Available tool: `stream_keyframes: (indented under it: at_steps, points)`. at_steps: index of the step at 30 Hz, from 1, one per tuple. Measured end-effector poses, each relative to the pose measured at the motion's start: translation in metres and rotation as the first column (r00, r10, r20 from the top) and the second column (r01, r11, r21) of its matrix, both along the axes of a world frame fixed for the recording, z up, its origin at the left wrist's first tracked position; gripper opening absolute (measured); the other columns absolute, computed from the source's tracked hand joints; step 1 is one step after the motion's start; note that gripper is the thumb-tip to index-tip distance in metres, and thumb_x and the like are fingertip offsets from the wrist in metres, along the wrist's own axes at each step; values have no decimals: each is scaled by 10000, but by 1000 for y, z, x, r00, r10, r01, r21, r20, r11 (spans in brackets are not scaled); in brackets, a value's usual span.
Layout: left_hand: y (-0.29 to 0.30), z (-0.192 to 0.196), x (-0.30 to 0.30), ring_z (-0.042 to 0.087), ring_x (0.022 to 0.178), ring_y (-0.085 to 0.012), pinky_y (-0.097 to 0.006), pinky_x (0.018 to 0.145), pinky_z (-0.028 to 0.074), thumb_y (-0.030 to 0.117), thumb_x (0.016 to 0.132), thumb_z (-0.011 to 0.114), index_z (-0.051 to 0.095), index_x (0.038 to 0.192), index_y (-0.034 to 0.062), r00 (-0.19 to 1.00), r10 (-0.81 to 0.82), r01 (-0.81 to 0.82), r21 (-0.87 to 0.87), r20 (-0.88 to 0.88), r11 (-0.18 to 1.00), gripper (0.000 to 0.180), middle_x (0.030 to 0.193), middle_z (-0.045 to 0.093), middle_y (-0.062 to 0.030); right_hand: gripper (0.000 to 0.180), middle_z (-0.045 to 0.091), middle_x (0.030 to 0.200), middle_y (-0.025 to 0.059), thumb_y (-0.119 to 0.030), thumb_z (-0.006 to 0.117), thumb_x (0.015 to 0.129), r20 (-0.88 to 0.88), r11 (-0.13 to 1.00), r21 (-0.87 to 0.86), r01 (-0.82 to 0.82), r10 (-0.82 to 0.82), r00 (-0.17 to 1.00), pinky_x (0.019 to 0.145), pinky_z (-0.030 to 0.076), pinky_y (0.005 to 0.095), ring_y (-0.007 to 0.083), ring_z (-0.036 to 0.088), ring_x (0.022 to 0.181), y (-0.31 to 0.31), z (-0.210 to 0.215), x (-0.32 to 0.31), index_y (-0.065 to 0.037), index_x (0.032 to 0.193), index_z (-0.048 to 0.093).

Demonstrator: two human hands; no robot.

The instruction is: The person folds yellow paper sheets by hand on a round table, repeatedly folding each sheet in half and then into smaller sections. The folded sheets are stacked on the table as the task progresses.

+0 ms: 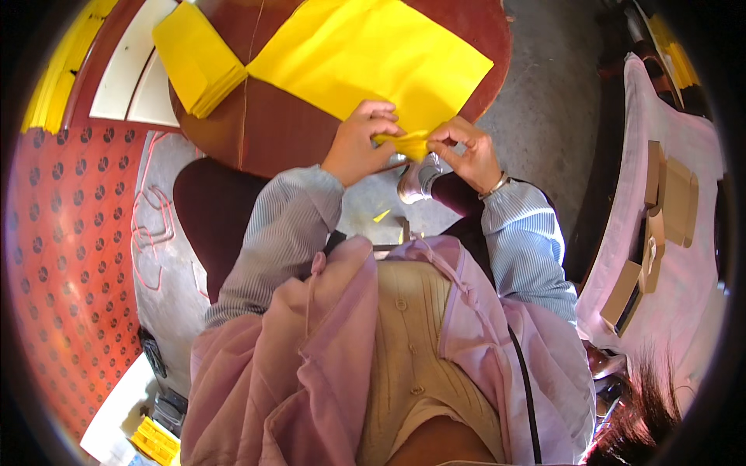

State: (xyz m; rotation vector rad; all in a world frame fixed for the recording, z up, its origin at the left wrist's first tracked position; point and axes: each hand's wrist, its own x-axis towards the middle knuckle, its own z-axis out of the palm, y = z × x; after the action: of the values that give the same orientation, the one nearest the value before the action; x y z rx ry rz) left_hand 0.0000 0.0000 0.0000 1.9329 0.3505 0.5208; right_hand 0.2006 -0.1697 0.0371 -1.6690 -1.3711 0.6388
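Observation:
A large yellow sheet, of cloth or paper [373, 58], lies spread over the near part of a round reddish-brown table [221, 140]. Its near corner hangs past the table edge, gathered and folded between my hands. My left hand [361, 144] pinches that corner from the left, with the fingers curled over it. From the right, my right hand [470, 155] grips the same bunched corner between thumb and fingers. Left of the sheet, a stack of folded yellow sheets [200, 62] rests on the table.
White panels [128, 66] and more yellow sheets [62, 70] sit at the far left. Pink hangers [155, 213] lie on the floor near a red patterned board [74, 256]. Cardboard boxes [676, 202] lie on a pink-covered surface [645, 116] at right. A yellow scrap [381, 216] is below my hands.

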Motion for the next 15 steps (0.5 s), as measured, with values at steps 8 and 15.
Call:
stream_keyframes:
  at_steps: [8,15]
  points:
    - [-2,17,1,647,1207,-304,-377,946,547,-55,767,651,767,1051,53,996,28,-33,55,83,998,325,1319,609,-177,163,742,1068,136,-121,723,962,329,921,336,196,-310,892,843,583,359,274,735,964,103,1,109,-33,1094,758]
    - [-4,31,4,660,1172,-340,-352,871,577,-115,774,567,753,1084,33,1000,22,-21,-62,9,998,391,1322,595,-210,447,597,1405,110,-370,762,927,836,837,231,496,-432,339,1097,436,567,341,511,1342,260,-38,252,-150,1313,715]
